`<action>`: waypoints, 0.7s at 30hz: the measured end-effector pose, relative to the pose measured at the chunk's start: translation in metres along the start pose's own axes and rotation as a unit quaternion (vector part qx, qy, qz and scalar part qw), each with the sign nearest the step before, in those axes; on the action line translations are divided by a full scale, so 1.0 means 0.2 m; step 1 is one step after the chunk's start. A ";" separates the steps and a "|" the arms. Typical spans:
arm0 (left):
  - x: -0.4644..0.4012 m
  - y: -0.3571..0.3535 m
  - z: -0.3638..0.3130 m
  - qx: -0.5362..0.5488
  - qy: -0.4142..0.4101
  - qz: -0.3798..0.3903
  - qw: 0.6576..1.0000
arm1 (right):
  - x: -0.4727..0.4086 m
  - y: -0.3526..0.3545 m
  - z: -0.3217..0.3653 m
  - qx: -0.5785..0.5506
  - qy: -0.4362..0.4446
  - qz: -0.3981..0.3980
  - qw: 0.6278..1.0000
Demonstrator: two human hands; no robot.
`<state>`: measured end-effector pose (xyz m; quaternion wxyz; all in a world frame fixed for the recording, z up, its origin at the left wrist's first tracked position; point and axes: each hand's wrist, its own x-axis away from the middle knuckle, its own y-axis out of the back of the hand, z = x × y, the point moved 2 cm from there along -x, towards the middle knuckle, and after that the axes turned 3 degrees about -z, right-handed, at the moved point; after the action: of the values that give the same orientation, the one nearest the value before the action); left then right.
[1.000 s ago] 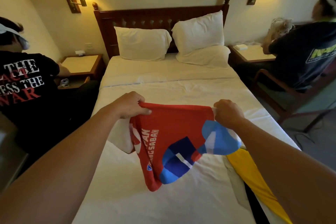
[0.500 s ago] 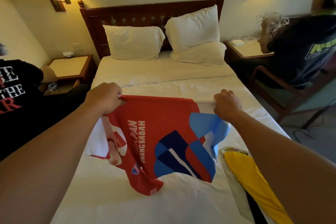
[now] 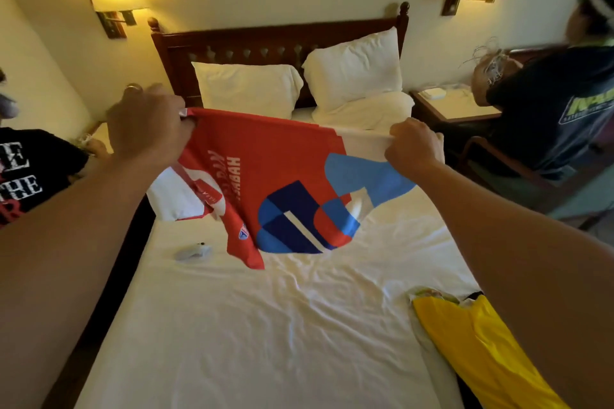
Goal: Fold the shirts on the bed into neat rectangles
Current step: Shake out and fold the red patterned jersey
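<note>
A red shirt [image 3: 265, 169] with white lettering and blue shapes hangs in the air above the middle of the bed [image 3: 265, 325]. My left hand [image 3: 149, 126] grips its top left edge and my right hand [image 3: 412, 146] grips its top right edge, stretching the cloth between them. The shirt's lower corner dangles just over the sheet. A white sleeve droops under my left hand. A yellow shirt [image 3: 478, 345] lies bunched at the bed's near right edge, partly hidden by my right arm.
A small grey object [image 3: 194, 251] lies on the sheet left of the shirt. Two white pillows [image 3: 246, 90] lean on the wooden headboard. A person in a black shirt [image 3: 30, 169] sits at left, another in a chair [image 3: 558, 103] at right. Nightstands flank the bed.
Both hands have lifted the red shirt up off the sheet and spread it wider. The small grey object on the sheet has come into view.
</note>
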<state>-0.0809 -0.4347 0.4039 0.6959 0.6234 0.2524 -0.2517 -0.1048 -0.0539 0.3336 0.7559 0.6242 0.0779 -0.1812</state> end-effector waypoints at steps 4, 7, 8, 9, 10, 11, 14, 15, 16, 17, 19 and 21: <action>0.37 0.03 0.12 0.015 -0.028 -0.005 0.999 | 0.25 -0.08 0.01 -0.001 -0.004 0.023 1.000; 0.88 -0.07 0.17 0.000 -0.057 0.069 0.996 | 0.57 -0.27 -0.04 0.022 0.003 0.091 0.996; 1.07 -0.12 0.18 0.014 -0.058 0.098 0.993 | 0.69 -0.36 -0.07 0.041 0.006 0.119 0.992; 1.26 -0.17 0.17 0.028 -0.057 0.128 0.990 | 0.83 -0.45 -0.11 0.059 0.009 0.145 0.988; 1.45 -0.23 0.17 0.037 -0.056 0.156 0.985 | 0.96 -0.56 -0.16 0.073 0.009 0.165 0.984; 1.63 -0.30 0.15 0.039 -0.060 0.184 0.980 | 1.10 -0.67 -0.21 0.084 0.008 0.179 0.980; 2.16 -0.52 0.08 0.052 -0.077 0.253 0.963 | 1.52 -1.03 -0.37 0.078 -0.015 0.177 0.981; 2.33 -0.60 0.06 0.052 -0.085 0.267 0.958 | 1.65 -1.16 -0.44 0.069 -0.023 0.167 0.983; 2.50 -0.68 0.02 0.046 -0.098 0.285 0.952 | 1.79 -1.30 -0.50 0.070 -0.029 0.174 0.982; 2.66 -0.76 -0.01 0.037 -0.112 0.307 0.944 | 1.95 -1.43 -0.56 0.075 -0.034 0.193 0.978; 2.94 -0.91 -0.07 0.016 -0.112 0.363 0.925 | 2.22 -1.67 -0.68 0.080 -0.036 0.227 0.970; 3.17 -1.01 -0.17 -0.001 -0.093 0.418 0.904 | 2.46 -1.86 -0.80 0.087 -0.025 0.260 0.961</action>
<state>0.2564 -0.4428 -0.1711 0.7584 0.6445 -0.0970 0.0054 0.2274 -0.0437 -0.2095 0.7212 0.6818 -0.1226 0.0002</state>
